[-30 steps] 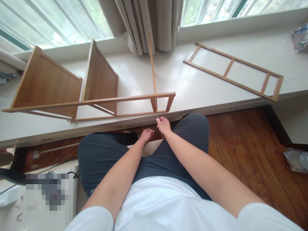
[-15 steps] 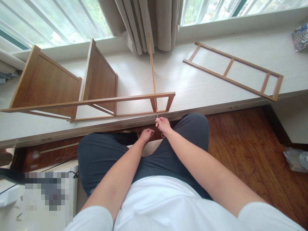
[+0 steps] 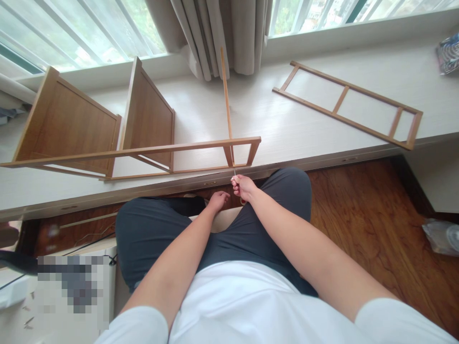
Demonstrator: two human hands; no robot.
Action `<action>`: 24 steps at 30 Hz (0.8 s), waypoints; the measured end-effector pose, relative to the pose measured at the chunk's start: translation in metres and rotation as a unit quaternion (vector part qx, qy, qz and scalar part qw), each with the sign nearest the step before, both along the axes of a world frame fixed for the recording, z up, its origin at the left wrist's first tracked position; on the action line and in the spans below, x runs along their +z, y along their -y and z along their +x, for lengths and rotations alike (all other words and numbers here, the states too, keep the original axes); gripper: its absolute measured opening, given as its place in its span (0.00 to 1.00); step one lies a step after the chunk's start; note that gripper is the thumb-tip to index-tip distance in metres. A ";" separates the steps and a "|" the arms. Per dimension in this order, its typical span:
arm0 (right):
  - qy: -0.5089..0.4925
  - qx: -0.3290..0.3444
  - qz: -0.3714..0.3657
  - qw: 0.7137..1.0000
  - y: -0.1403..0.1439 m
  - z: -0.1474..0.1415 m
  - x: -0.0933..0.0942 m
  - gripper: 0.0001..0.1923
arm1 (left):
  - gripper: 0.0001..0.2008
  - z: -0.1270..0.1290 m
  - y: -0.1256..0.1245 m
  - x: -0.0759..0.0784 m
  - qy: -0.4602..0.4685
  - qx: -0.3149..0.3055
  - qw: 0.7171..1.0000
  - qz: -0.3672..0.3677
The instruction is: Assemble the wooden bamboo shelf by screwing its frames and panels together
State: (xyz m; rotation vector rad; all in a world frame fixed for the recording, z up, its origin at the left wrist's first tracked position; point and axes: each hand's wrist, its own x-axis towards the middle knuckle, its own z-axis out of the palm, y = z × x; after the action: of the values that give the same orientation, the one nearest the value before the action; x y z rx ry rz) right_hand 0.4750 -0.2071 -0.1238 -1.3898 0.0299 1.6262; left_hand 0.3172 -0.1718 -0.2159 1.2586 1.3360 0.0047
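Observation:
A wooden shelf frame point(image 3: 193, 147) stands on the white ledge with its long ladder-like side facing me. Two wooden panels point(image 3: 148, 114) and a thin upright bar point(image 3: 226, 95) are joined to it. At its lower right, my right hand point(image 3: 244, 186) is closed on a hex key point(image 3: 234, 173), whose thin metal shaft points at the frame's lower rail below the crosspiece. The fingers hide most of the key. My left hand point(image 3: 218, 201) hovers just left of it, between my knees, with its fingers curled; whatever they may hold is hidden.
A second ladder-like wooden side frame point(image 3: 347, 102) lies flat on the ledge point(image 3: 261, 110) to the right. Grey curtains point(image 3: 247, 38) hang behind. A plastic bag point(image 3: 442, 236) rests on the wooden floor. Small metal pieces point(image 3: 28, 322) lie on a white surface at lower left.
My right hand has turned slightly at the wrist, with its curled fingers showing more. My left hand and the shelf frame have stayed in place.

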 end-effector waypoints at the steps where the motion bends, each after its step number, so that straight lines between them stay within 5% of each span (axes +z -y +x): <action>1: -0.014 0.004 0.002 1.000 0.000 0.001 0.000 0.10 | 0.11 0.000 0.000 0.000 0.000 0.000 1.000 0.000; 8: -0.032 0.030 0.014 0.999 0.002 0.005 0.000 0.10 | 0.12 0.001 0.000 0.001 0.006 -0.003 1.000 0.004; 14: 0.116 0.026 -0.004 0.993 0.003 -0.006 -0.009 0.11 | 0.11 0.000 0.000 0.004 0.005 0.001 1.000 0.005; 20: 0.295 0.055 0.019 0.954 0.005 -0.010 -0.015 0.13 | 0.12 0.000 0.001 0.004 0.005 0.007 1.000 0.002; 24: 0.436 0.132 0.007 0.890 0.006 -0.010 -0.011 0.15 | 0.12 0.001 0.001 0.003 0.009 0.011 1.000 0.001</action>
State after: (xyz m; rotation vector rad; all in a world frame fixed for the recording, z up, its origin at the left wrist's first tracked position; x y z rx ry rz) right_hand 0.4654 -0.2135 -0.1349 -2.0637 -0.7204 1.0592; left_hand 0.3177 -0.1732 -0.2129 1.2423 1.3335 0.0321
